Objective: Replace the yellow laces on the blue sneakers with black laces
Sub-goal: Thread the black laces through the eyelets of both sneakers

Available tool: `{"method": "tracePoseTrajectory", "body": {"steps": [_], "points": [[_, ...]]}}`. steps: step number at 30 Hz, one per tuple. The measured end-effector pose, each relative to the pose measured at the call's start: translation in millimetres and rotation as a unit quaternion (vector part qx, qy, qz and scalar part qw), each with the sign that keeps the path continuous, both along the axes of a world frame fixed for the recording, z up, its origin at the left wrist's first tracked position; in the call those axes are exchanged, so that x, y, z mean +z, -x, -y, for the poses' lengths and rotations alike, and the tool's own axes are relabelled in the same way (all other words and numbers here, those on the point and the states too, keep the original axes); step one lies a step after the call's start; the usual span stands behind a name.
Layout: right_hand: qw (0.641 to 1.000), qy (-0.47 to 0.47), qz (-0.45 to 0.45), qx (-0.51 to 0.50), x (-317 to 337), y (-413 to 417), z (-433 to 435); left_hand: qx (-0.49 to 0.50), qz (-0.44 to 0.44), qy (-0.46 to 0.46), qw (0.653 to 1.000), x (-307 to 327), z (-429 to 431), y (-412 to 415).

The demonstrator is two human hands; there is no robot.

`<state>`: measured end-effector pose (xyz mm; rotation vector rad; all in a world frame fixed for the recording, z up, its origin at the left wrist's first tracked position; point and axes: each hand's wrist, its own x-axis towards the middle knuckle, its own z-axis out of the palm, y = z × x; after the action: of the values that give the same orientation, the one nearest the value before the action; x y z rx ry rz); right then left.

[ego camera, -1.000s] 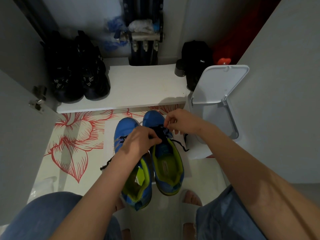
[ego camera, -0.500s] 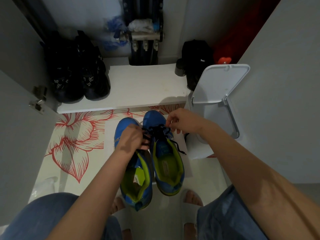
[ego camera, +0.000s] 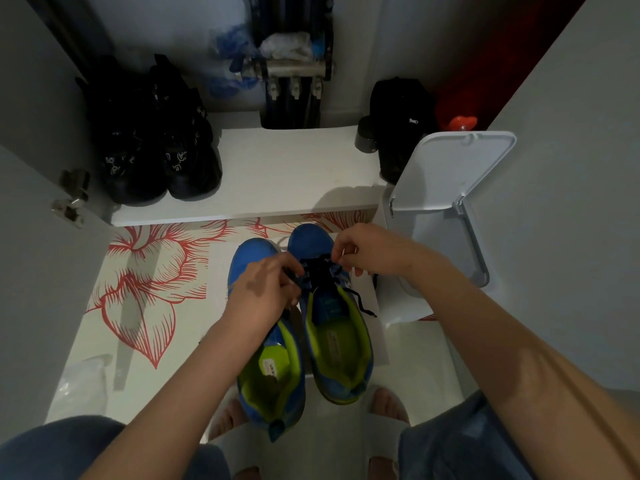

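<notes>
Two blue sneakers with lime-green linings stand side by side on the floor, toes pointing away from me. The right sneaker (ego camera: 337,327) carries a black lace (ego camera: 320,271) across its eyelets, with one loose end (ego camera: 363,306) trailing off its right side. My left hand (ego camera: 265,289) pinches the lace at the left edge of the eyelets and covers the front of the left sneaker (ego camera: 273,372). My right hand (ego camera: 367,251) pinches the lace on the right side, above the toe. No yellow lace is visible.
A white pedal bin (ego camera: 440,216) with its lid up stands right of the sneakers. A white shelf (ego camera: 287,174) behind holds black shoes (ego camera: 156,147) and a black bag (ego camera: 398,126). A clear plastic bag (ego camera: 83,382) lies at the left. My sandalled feet (ego camera: 384,410) are below the sneakers.
My left hand has slid a little left and down off the right sneaker's laces, uncovering the black lacing. My right hand has barely moved.
</notes>
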<state>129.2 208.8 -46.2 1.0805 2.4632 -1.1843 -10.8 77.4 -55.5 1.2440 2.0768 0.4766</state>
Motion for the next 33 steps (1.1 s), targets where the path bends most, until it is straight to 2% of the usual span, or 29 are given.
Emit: {"method": "tracePoseTrajectory", "body": {"steps": [4, 6, 9, 12, 14, 16, 19, 22, 25, 28, 33], "points": [[1.0, -0.004, 0.006, -0.013, 0.3, 1.8, -6.5, -0.021, -0.01, 0.018, 1.0, -6.4, 0.3, -2.1], [1.0, 0.0, 0.007, -0.019, 0.1, 2.4, -9.1, 0.009, 0.035, 0.032, 0.999, -8.6, -2.3, -1.9], [1.0, 0.004, 0.01, -0.019, -0.2, 0.9, -10.2, 0.084, 0.148, 0.056, 0.984, -7.6, -3.5, 1.2], [1.0, -0.011, 0.013, -0.004, 1.0, 0.9, -9.2, 0.051, 0.176, 0.06, 0.981, -5.6, -2.9, 4.1], [1.0, -0.014, 0.017, 0.018, 2.7, 2.7, -6.9, -0.002, 0.153, 0.062, 0.986, -4.5, 0.7, 4.0], [0.999, -0.007, 0.013, 0.046, 3.6, 4.8, -4.4, -0.01, 0.143, 0.05, 0.988, -3.6, 4.8, 2.1], [0.996, 0.012, 0.03, 0.08, 3.4, 4.1, -0.9, -0.062, 0.058, 0.043, 0.995, 5.6, 6.7, -2.2], [0.995, 0.006, 0.056, 0.085, 0.4, 3.0, -2.5, -0.056, 0.045, 0.037, 0.997, 14.4, 5.3, -7.8], [0.998, -0.003, 0.039, 0.039, 2.4, 2.0, -4.7, -0.047, 0.031, 0.011, 0.998, 17.1, 7.7, -14.3], [0.999, 0.043, 0.006, -0.018, 9.3, 2.2, -5.0, -0.077, -0.055, 0.007, 0.995, 10.9, 10.6, -18.3], [0.995, -0.072, 0.067, 0.036, 9.8, 1.0, -7.2, -0.078, -0.071, -0.036, 0.994, 6.3, 14.9, -17.9]]}}
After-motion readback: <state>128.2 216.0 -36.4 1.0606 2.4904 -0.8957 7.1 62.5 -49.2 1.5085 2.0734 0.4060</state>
